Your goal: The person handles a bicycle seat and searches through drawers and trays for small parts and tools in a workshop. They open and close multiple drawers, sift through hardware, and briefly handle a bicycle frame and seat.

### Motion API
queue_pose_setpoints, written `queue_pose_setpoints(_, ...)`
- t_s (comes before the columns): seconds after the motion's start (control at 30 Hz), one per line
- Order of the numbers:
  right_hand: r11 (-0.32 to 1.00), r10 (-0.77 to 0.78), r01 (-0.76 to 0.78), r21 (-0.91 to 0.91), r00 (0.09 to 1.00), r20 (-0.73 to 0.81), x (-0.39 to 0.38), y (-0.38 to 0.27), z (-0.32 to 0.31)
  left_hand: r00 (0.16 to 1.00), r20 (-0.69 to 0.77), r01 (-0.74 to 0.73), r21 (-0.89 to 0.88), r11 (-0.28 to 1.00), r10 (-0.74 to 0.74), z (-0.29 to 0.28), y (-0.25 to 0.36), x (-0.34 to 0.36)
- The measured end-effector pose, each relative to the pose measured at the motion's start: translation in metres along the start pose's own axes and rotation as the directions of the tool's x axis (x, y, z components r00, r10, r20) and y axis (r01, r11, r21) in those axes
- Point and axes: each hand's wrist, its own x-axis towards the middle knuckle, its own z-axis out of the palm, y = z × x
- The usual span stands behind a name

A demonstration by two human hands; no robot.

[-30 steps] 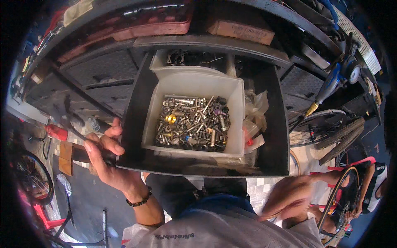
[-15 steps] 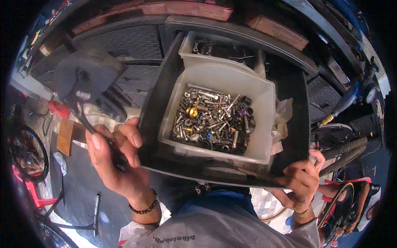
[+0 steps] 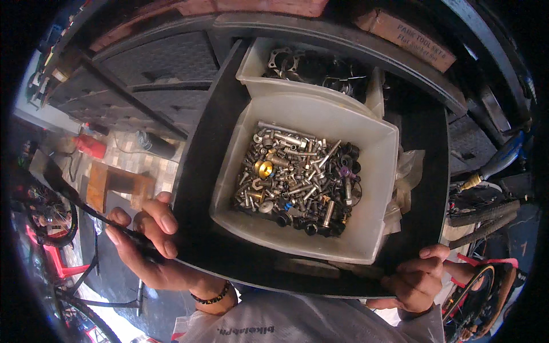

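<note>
You are looking straight down into a black drawer (image 3: 200,171) pulled out toward your chest, filling the centre of the frame. Your left hand (image 3: 146,240), at the lower left, has its grip closed on the drawer's front left corner, fingers curled over the rim, and a thin black rod-like tool (image 3: 68,194) is pinched in the same hand, running up toward the left edge. Your right hand (image 3: 420,280), at the lower right, has its grip wrapped around the front right corner of the drawer. Inside the drawer, in the middle of the frame, sits a white plastic bin (image 3: 374,188) holding a heap of loose metal bolts and nuts (image 3: 294,177), mostly silver with one gold piece and a few dark and purple ones. Behind it, toward the top of the frame, a second white bin (image 3: 257,66) holds dark rings and parts. Crumpled clear plastic bags (image 3: 409,177) are tucked just beside the front bin on the right. The load of steel hardware will likely make the drawer heavy and front-weighted; the small parts would shift and spill if it tilts. The drawer looks stiff, so holding both front corners and keeping it level seems the safest hold. A bicycle wheel (image 3: 486,291) shows at the lower right.
</note>
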Motion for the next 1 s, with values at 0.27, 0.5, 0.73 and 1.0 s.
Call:
queue_pose_setpoints(0.27, 0.999, 0.038, -0.038, -0.032, 0.999, 0.001, -0.050, 0.004, 0.006, 1.000, -0.010, 0.025, -0.156, 0.987, -0.027, -0.004, 0.000, 0.003)
queue_pose_setpoints(0.5, 0.994, 0.067, -0.051, 0.099, 0.984, -0.164, -0.037, -0.006, 0.025, 0.998, 0.053, 0.019, 0.010, 1.000, -0.019, -0.008, 0.010, 0.004)
queue_pose_setpoints(0.73, 0.994, 0.059, -0.030, 0.101, 0.955, -0.292, -0.039, 0.008, 0.035, 0.999, -0.009, 0.035, 0.009, 0.999, -0.035, -0.006, 0.012, 0.001)
queue_pose_setpoints(1.0, 0.987, 0.008, 0.028, 0.160, 0.977, -0.215, -0.020, 0.009, 0.020, 0.999, -0.037, 0.037, -0.057, 0.998, -0.039, 0.002, 0.003, 0.002)
